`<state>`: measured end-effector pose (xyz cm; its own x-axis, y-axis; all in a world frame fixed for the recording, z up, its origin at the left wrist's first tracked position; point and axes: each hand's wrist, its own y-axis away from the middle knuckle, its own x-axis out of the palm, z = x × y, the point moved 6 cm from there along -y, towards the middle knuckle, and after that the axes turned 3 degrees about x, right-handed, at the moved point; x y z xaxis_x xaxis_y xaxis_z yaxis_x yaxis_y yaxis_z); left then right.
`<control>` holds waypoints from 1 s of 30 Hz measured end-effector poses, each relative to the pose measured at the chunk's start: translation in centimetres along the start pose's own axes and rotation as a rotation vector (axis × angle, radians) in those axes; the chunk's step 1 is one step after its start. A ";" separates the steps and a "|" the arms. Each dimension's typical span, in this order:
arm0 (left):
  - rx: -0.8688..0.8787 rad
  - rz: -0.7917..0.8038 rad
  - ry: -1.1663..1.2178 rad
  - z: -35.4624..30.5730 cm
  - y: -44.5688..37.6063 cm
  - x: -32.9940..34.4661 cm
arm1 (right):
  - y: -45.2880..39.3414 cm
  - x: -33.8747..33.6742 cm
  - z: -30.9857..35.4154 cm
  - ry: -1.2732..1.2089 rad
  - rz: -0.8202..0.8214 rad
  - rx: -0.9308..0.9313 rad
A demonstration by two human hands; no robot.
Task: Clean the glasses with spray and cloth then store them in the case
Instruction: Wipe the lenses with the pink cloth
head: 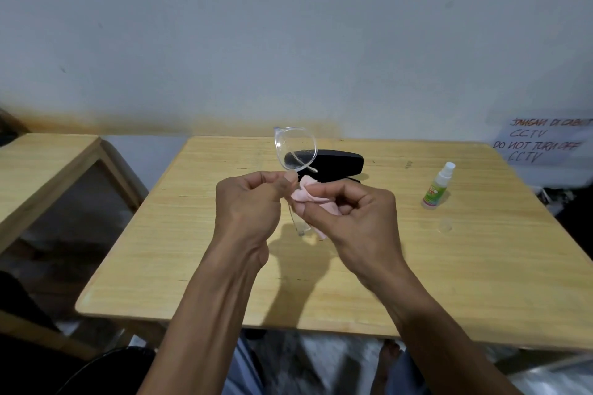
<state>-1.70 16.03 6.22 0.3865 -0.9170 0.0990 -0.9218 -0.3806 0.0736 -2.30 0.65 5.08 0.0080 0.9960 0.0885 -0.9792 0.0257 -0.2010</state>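
Glasses (296, 148) being held above table (449, 266), clear frame standing upright. Left hand (248, 202) fingers pinching frame below lens. Right hand (356, 218) fingers curling around pink cloth (308, 197), pressing it against frame. Black case (337, 162) lying behind; spray bottle (438, 186) standing right, well apart.

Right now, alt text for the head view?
Above a wooden table, the left hand holds clear-framed glasses while the right hand rubs them with a pink cloth. A black case lies behind; a spray bottle stands at right.
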 end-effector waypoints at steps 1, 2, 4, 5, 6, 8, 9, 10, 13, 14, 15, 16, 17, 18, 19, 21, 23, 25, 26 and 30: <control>0.003 -0.003 -0.003 0.0 0.0 -0.1 | 0.1 0.0 -0.1 0.018 0.007 -0.005; 0.007 -0.005 -0.008 0.0 -0.1 -0.2 | 0.3 -0.2 -0.2 0.041 0.009 -0.007; 0.012 -0.008 -0.027 -0.1 -0.1 -0.3 | 0.5 -0.7 -0.4 0.074 0.004 -0.003; 0.014 -0.010 -0.040 -0.1 -0.1 -0.3 | 0.6 -0.9 -0.3 0.083 -0.002 -0.004; 0.018 -0.010 -0.051 -0.2 -0.1 -0.3 | 0.5 -1.1 -0.2 0.087 -0.013 -0.006; 0.036 -0.002 -0.057 -0.3 -0.1 -0.1 | 0.2 -1.2 0.0 0.062 -0.037 -0.009; 0.046 0.006 -0.051 -0.5 -0.1 0.1 | 0.0 -1.2 0.0 0.041 -0.049 -0.007; 0.052 0.012 -0.043 -0.5 0.0 0.3 | -0.2 -1.1 0.0 0.024 -0.062 -0.003; 0.054 0.009 -0.015 -0.7 0.1 0.5 | -0.2 -0.4 0.1 0.001 -0.056 0.000; 0.053 0.004 -0.013 -0.7 0.0 0.3 | -0.1 -0.3 0.0 0.003 -0.040 -0.001; 0.053 0.001 -0.020 -0.7 0.0 0.1 | 0.0 -0.3 0.0 0.009 -0.016 -0.002; 0.050 -0.003 -0.032 -0.6 -0.1 -0.1 | 0.2 -0.4 -0.1 0.021 0.006 -0.006; 0.045 -0.004 -0.042 -0.5 -0.2 -0.2 | 0.3 -0.6 -0.1 0.039 0.018 -0.013; 0.041 -0.005 -0.049 -0.5 -0.2 -0.3 | 0.3 -0.8 0.0 0.060 0.013 -0.021; 0.039 -0.005 -0.051 -0.4 -0.3 -0.4 | 0.3 -1.1 0.1 0.073 -0.006 -0.026; 0.040 0.005 -0.044 -0.4 -0.2 0.0 | 0.0 -1.2 0.1 0.053 -0.056 -0.030; 0.037 0.029 -0.030 -0.3 0.1 0.5 | -0.4 -1.0 0.2 0.024 -0.087 -0.032; 0.031 0.039 -0.017 -0.4 0.3 0.8 | -0.7 -0.6 0.3 0.009 -0.101 -0.034; 0.029 0.037 -0.014 -0.4 0.3 0.8 | -0.8 -0.6 0.3 -0.005 -0.105 -0.027; 0.032 0.031 -0.001 -0.9 0.3 0.5 | -1.0 -0.8 0.0 -0.090 -0.131 0.018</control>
<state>-1.77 15.53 7.19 0.3578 -0.9285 0.0993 -0.9338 -0.3557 0.0391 -1.36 -0.13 5.20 0.1181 0.9726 0.2002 -0.9745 0.1522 -0.1647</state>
